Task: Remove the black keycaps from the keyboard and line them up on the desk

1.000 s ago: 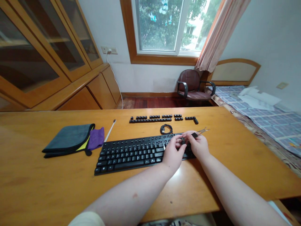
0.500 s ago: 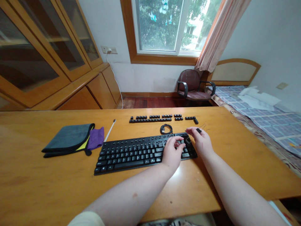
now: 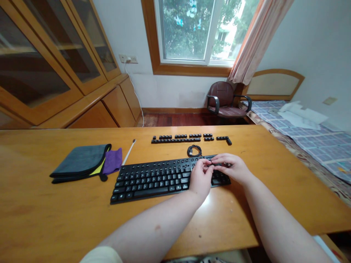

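Note:
A black keyboard (image 3: 153, 182) lies on the desk before me, its rear row showing bare key mounts. My left hand (image 3: 202, 173) rests over its right part, with thumb and fingertips pinched together. From the right, my right hand (image 3: 229, 166) reaches in over the number pad, its fingertips closed and meeting the left ones. Whatever sits between the fingertips is too small and covered to name. A thin dark wire-like thing (image 3: 242, 151) shows just behind my right hand; whether it is held cannot be told. Loose black keycaps (image 3: 175, 140) are lined up in rows behind the keyboard.
A coiled black cable (image 3: 194, 150) lies behind the keyboard. To the left are a folded grey cloth (image 3: 82, 160), a purple cloth (image 3: 113, 160) and a white-handled brush (image 3: 128, 152). Beyond the wooden desk (image 3: 68, 219) stand a chair (image 3: 223, 96) and a bed (image 3: 309, 128).
My right hand has moved left and down from the keyboard's right rear corner to meet my left hand. The black piece with thin wires seen at its fingers is now mostly hidden. My left hand stayed put.

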### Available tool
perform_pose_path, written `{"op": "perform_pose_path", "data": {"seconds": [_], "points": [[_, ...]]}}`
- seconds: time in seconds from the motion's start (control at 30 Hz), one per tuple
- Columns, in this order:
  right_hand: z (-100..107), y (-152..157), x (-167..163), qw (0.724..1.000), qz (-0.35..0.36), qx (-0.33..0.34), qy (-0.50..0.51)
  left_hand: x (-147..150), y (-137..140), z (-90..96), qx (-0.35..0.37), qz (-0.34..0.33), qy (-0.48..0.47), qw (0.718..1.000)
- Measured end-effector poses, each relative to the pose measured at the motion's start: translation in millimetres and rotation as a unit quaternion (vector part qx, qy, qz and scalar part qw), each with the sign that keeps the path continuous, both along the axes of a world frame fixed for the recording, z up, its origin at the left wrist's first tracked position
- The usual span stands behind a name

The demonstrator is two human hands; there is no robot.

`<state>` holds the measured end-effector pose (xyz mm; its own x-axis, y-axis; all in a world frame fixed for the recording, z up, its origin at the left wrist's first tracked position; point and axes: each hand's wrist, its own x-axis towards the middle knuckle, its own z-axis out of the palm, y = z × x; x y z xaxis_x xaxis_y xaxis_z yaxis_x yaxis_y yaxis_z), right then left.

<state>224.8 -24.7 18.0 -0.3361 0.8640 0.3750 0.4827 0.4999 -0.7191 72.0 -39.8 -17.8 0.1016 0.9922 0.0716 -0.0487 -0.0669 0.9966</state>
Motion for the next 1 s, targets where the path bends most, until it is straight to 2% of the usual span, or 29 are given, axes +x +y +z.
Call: {"op": "perform_pose_path", "data": {"seconds": [0.1,0.17,0.23,0.37,0.43,0.6,1.0], "points": [[-7.4,7.2,10.3,0.999,-0.045,0.013,-0.024,-1.0,-2.2,1.3,0.01,-0.004,0.016,1.0],[-16.3,16.9,23.5,0.99,-0.131,0.023,-0.041,-1.4,-3.5,1.9,0.02,0.0,0.024,1.0],[-27.3,28.6,39.4,0.966,-0.248,0.001,-0.075,-1.9,-4.0,2.2,0.027,-0.001,0.028,0.999],[-46.3,46.9,65.0,0.913,-0.356,-0.087,-0.177,-2.3,-2.9,1.7,0.016,-0.008,0.024,1.0],[-51.5,51.0,71.2,0.902,-0.371,-0.098,-0.198,-2.3,-2.4,1.4,0.011,-0.01,0.023,1.0],[-56.2,53.2,75.4,0.889,-0.392,-0.044,-0.231,-2.3,-2.8,2.5,0.014,-0.009,0.019,1.0],[-58.7,67.6,58.9,0.848,-0.437,-0.021,-0.299,-1.0,-2.6,4.5,0.026,-0.012,0.035,0.999]]}}
